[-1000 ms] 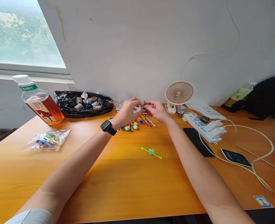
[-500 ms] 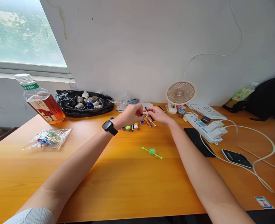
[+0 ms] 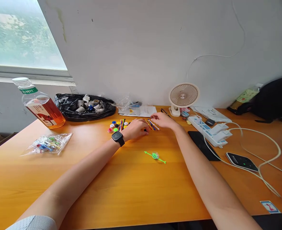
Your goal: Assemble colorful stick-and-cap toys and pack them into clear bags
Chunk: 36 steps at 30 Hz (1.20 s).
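Observation:
My left hand [image 3: 138,128], with a black watch on the wrist, is low over the table, its fingers curled round a small black piece [image 3: 145,130]. Close by on the right, my right hand [image 3: 163,120] has its fingers stretched towards a bunch of thin coloured plastic arrows [image 3: 152,125]. Round coloured caps [image 3: 115,130] and more thin sticks [image 3: 122,124] lie left of the left hand, which covers part of them. A green arrow with a clear round piece on it [image 3: 155,156] lies nearer me.
Left are a tea bottle [image 3: 45,110], a clear bag of coloured parts [image 3: 48,144] and a black bag [image 3: 66,107]. A small fan [image 3: 184,95] stands behind. Right are a power strip [image 3: 206,131], a black pouch [image 3: 200,145], a charging pad [image 3: 241,162] and loose white cables [image 3: 278,153].
My hands have moved apart. The left went down towards the table and its fingers now point downward. A black arrow that showed in my right hand no longer shows there.

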Each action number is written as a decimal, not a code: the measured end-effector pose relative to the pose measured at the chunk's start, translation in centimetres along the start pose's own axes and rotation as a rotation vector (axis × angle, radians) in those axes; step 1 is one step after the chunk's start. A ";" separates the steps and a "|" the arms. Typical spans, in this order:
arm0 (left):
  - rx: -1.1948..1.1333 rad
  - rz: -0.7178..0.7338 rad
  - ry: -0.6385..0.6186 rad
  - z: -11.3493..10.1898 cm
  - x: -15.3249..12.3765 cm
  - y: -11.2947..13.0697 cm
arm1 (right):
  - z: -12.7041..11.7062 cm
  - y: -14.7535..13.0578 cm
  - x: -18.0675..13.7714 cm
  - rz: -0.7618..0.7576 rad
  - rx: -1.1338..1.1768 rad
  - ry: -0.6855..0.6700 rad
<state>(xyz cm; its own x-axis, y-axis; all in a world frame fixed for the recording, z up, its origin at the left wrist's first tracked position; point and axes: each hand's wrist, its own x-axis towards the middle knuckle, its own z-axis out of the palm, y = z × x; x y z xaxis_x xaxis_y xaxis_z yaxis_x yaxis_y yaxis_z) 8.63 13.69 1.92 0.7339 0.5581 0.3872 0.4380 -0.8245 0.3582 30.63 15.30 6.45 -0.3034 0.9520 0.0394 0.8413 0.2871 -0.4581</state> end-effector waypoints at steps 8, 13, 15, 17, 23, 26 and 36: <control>0.107 -0.003 0.027 -0.2 -0.3 -0.5 | 0.3 -0.6 -0.1 -0.044 0.040 -0.072; -0.100 -0.018 0.081 -2.1 0.1 1.7 | -0.1 -0.8 -0.4 -0.050 0.064 -0.091; -0.278 0.031 -0.048 -3.1 0.3 3.6 | -0.3 -0.6 -0.4 -0.052 0.080 -0.086; -0.386 0.093 -0.266 -3.4 0.3 5.6 | -0.4 -0.3 -0.4 -0.040 0.090 -0.079; -0.351 0.162 -0.510 -1.3 0.0 8.0 | -0.5 -0.4 -0.7 -0.029 0.059 -0.085; -0.440 0.111 -0.433 -2.2 0.2 6.8 | -0.8 -0.9 -1.0 -0.051 0.236 -0.121; -0.506 -0.194 0.363 -8.0 0.5 1.6 | -2.4 -4.1 -2.1 -0.157 1.010 -0.072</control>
<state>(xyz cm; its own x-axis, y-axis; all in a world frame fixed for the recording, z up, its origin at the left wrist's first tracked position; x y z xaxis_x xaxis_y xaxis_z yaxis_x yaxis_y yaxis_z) 5.54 13.35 9.43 0.4053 0.7616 0.5056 0.1817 -0.6092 0.7719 28.87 12.35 10.35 -0.4320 0.8931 0.1255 0.0297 0.1532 -0.9878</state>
